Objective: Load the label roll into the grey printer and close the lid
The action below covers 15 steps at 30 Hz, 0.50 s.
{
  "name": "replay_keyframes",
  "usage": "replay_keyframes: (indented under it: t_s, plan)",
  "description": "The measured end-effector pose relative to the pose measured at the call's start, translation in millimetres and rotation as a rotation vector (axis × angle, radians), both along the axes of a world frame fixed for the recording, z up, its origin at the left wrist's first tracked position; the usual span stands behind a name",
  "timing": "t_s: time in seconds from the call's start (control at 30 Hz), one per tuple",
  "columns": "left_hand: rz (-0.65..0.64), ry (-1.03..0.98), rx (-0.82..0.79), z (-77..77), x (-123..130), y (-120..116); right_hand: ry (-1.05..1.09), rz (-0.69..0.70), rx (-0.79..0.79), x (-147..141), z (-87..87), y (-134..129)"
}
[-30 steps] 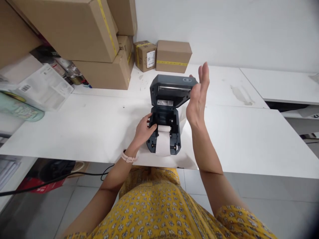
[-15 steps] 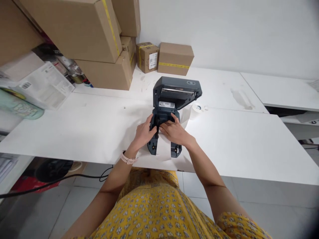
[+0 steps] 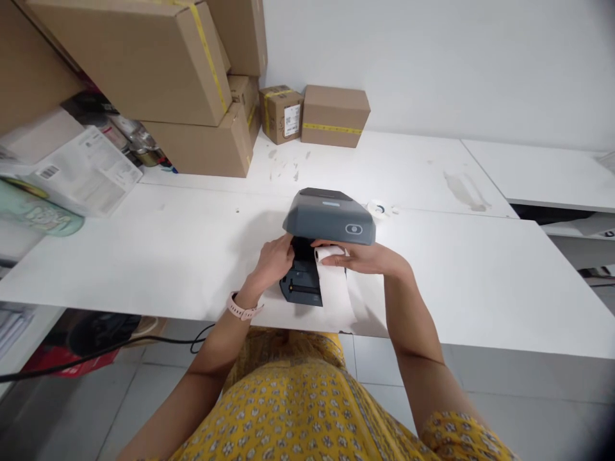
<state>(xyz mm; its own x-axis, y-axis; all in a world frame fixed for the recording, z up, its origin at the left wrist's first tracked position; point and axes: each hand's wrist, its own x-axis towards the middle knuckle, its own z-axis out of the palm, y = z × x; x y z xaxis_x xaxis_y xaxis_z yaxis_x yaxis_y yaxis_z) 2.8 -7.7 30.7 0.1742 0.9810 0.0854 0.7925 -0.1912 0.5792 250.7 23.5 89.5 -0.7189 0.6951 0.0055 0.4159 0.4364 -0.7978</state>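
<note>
A dark grey label printer [image 3: 331,214] stands near the table's front edge with its lid half lowered over the base. My right hand [image 3: 358,257] reaches under the lid and grips a small white paper roll [image 3: 327,252]. A strip of white paper [image 3: 336,291] hangs from this roll over the right front of the base. At the printer's left side, my left hand [image 3: 276,261] has its fingers curled on the edge of the base, below the lid. The lid hides some of the fingertips and the rear of the paper compartment.
Behind the printer's right side lies a white roll [image 3: 378,209]. Cardboard boxes [image 3: 336,115] stand against the wall, with larger ones [image 3: 192,144] stacked at the left. A white carton [image 3: 91,169] and a pale green bottle [image 3: 43,208] are at far left. A black cable [image 3: 120,344] runs below the table.
The printer lid has come down from upright to half lowered. My right hand has lifted the paper roll and shifted right, and the paper strip has moved right with it.
</note>
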Motion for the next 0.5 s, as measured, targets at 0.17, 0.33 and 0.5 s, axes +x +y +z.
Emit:
replay_keyframes:
  t_s: [0.17,0.33,0.5]
  plan:
    - [-0.014,-0.001,-0.024,11.1,2,-7,-0.011,0.072,0.148,-4,21.7,34]
    - [0.004,0.045,-0.077,17.5,3,-10,-0.022,0.078,0.186,-6,18.4,67]
    - [0.0,0.096,-0.105,19.9,4,-11,0.025,0.018,0.136,0,14.6,74]
